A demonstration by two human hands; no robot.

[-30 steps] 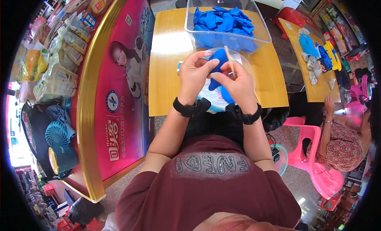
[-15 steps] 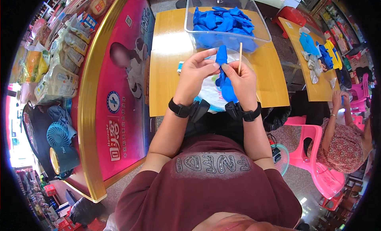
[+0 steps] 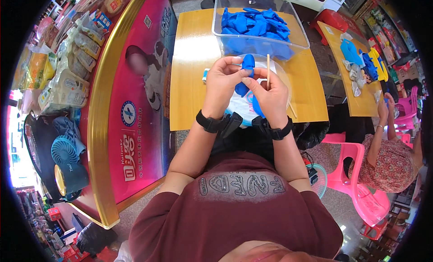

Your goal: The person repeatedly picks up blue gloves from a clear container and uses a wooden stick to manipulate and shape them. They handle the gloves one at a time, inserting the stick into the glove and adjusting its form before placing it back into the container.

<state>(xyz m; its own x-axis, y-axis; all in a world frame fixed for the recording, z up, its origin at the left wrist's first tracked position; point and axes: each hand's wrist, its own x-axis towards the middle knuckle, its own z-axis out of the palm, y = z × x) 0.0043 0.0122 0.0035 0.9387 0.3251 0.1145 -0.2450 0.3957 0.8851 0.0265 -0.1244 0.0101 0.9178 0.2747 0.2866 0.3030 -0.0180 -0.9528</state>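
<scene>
Between my two hands is a small blue fabric piece (image 3: 248, 62), its rounded end standing up above the fingers. My left hand (image 3: 221, 84) pinches it from the left with thumb and fingers. My right hand (image 3: 272, 96) grips it from the right, thumb pressed near the left thumb. A thin wooden stick (image 3: 268, 66) rises upright from the right hand's fingers. More blue fabric shows under the right hand, partly hidden by it. Below the hands lies a white sheet or bag with coloured print (image 3: 237, 104), on a pale round thing at the table's near edge.
A clear plastic bin (image 3: 261, 37) of blue fabric pieces stands at the back of the wooden table (image 3: 191, 82). A pink-panelled counter (image 3: 131, 91) borders the left. At right, another person works beside a second table (image 3: 356, 97), near a pink chair (image 3: 349, 165).
The blue fabric, stretched long and upright before, is now shorter and bunched between the fingertips. My right hand has shifted slightly left and down, and the stick has moved left with it.
</scene>
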